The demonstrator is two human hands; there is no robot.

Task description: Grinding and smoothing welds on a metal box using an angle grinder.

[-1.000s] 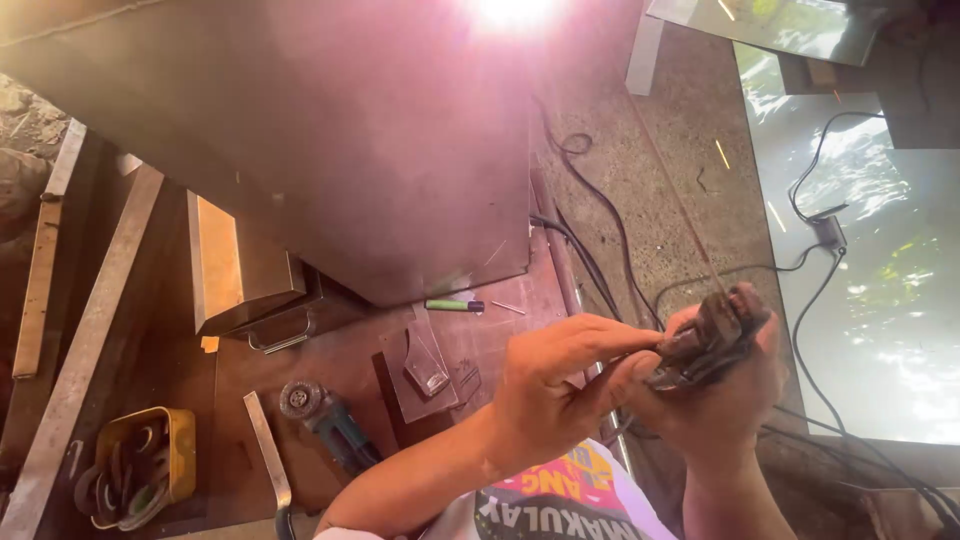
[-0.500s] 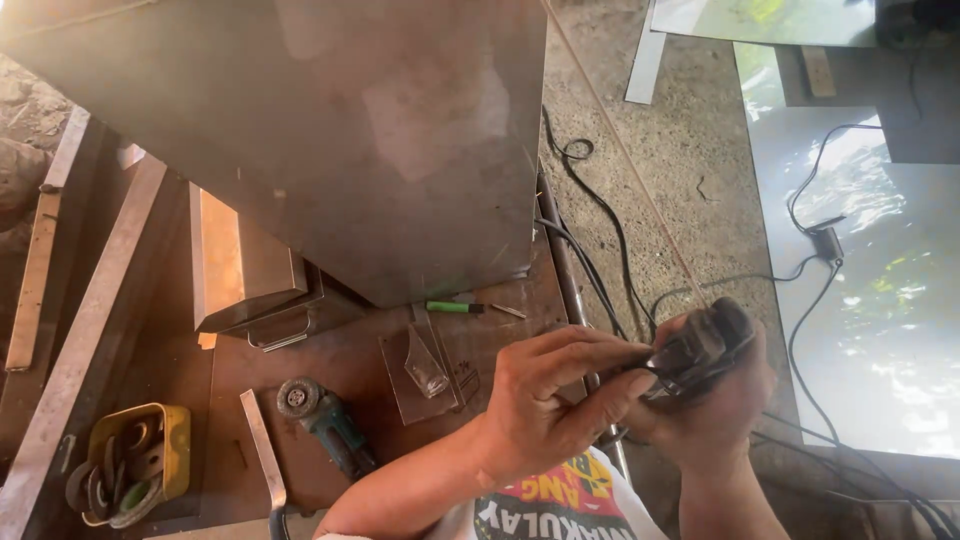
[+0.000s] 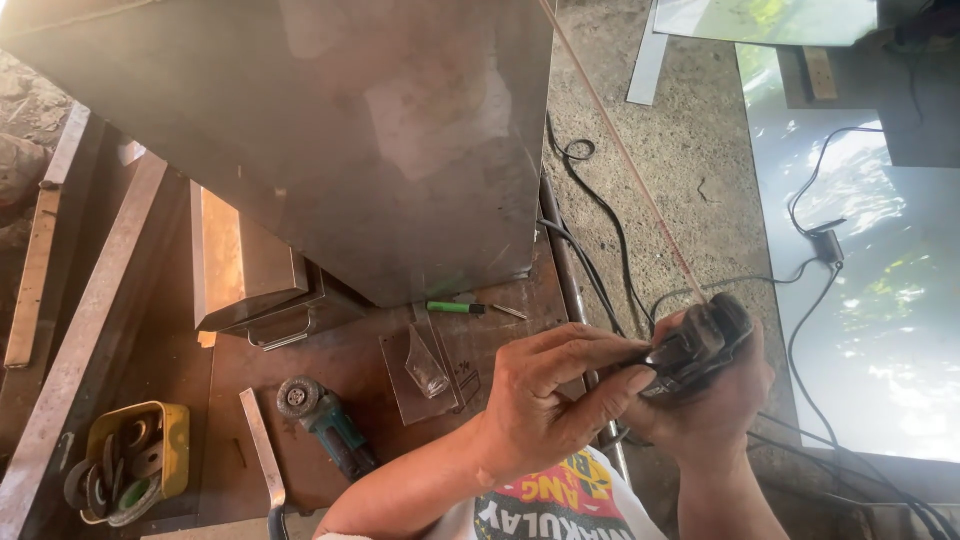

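Note:
My right hand (image 3: 722,402) is wrapped around a black clamp-like electrode holder (image 3: 695,345), held over the edge of the rusty workbench (image 3: 250,400). My left hand (image 3: 545,395) reaches in from the left, its thumb and fingertips pinching the holder's near end. A thin straight rod (image 3: 625,150) runs from the holder's jaws up and left to the top of the view. Black cables (image 3: 600,225) trail over the concrete floor behind the hands.
A big sheet-metal box (image 3: 350,150) fills the bench's far side, with a small handled metal box (image 3: 250,280) beside it. On the bench lie a green screwdriver (image 3: 455,307), an angle grinder (image 3: 325,420) and a yellow tin of discs (image 3: 130,460). A white sheet (image 3: 880,300) lies at right.
The bright glare at the top has faded. Both hands have stayed together on the holder, shifting slightly, and the thin rod now shows running out of it.

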